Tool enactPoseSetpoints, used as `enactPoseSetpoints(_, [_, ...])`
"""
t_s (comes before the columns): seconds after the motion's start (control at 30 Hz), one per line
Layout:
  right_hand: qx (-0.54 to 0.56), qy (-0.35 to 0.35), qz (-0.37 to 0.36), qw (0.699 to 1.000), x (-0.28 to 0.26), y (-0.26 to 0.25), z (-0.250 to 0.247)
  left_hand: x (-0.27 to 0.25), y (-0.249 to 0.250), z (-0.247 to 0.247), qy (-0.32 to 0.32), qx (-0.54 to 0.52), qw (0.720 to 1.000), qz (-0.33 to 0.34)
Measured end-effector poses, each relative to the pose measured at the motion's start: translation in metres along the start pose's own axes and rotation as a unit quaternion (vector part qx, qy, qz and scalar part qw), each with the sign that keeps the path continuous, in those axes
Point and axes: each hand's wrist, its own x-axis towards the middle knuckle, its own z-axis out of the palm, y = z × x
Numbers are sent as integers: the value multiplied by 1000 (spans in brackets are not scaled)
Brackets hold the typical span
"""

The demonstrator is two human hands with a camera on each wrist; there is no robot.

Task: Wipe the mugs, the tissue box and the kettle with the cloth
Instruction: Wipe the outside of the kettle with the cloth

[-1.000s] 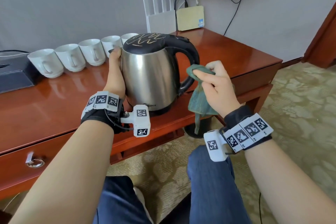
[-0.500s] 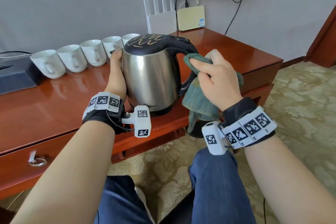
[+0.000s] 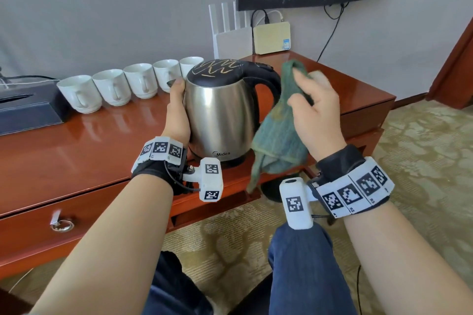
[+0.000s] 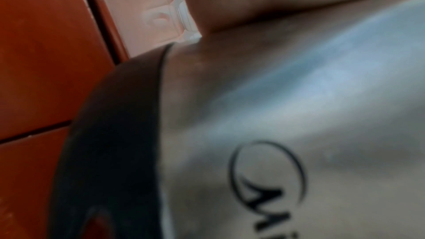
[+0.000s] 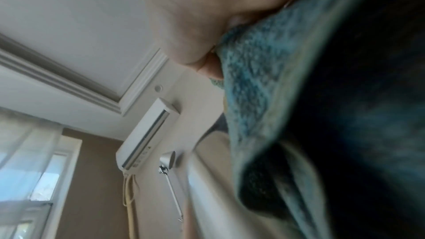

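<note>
Head view: the left hand [image 3: 177,112] lies flat against the steel kettle [image 3: 220,120] on the bench [image 3: 76,140]; the right hand [image 3: 316,112] pinches the green cloth [image 3: 277,135] beside the handle. Left wrist view: palm touching kettle wall [image 4: 299,97]. Right wrist view: fingers [image 5: 195,30] grip the cloth [image 5: 264,79].

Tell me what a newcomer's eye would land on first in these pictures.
The steel kettle with yellow scribbles on its black lid stands at the desk's front edge, with the left hand against its side. Just right of its handle, the right hand holds up a green cloth. Behind, five white mugs line up along the wall beside a dark tissue box.
</note>
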Motion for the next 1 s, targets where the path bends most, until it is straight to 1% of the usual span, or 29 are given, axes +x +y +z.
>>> enactPoseSetpoints(0.07, [-13,-28,0,1000,13,-12,4,2,-2,-1,3,-6,1000,-6])
enactPoseSetpoints(0.13, [-84,-72,-18,994,23,-22,12,3,-3,-1,4,-11,1000,-7])
enactPoseSetpoints(0.23, [-217,-147,-22,965,33,-33,26,6,-2,-2,4,-15,1000,-12])
enactPoseSetpoints(0.27, [-254,-153,-18,955,37,-35,29,7,-1,-3,5,-11,1000,-17])
enactPoseSetpoints(0.33, [-310,-143,-11,940,47,-41,31,8,0,-4,7,-11,1000,-22])
enactPoseSetpoints(0.43, [-356,-130,-12,925,59,-48,35,9,-1,-3,2,-25,999,-21])
enactPoseSetpoints(0.5, [-357,-146,-26,922,60,-53,42,9,-2,-2,-7,-32,999,-15])
enactPoseSetpoints(0.6, [-316,-181,-44,930,57,-59,49,9,-3,-3,-7,-34,999,-15])
enactPoseSetpoints(0.73, [-309,-138,-30,940,51,-55,46,7,-2,-3,-8,-34,999,-4])
enactPoseSetpoints(0.8, [-317,-112,-43,941,42,-53,45,5,-3,-2,-3,-37,999,4])
enactPoseSetpoints(0.87, [-309,-95,-67,944,34,-53,46,4,-4,-2,-13,-45,999,5])
enactPoseSetpoints(0.93, [-291,-93,-87,948,30,-57,48,4,-5,-2,-32,-47,998,-4])
enactPoseSetpoints(1.0, [-287,-115,-102,945,32,-62,52,6,-6,-3,-37,-39,998,-12])
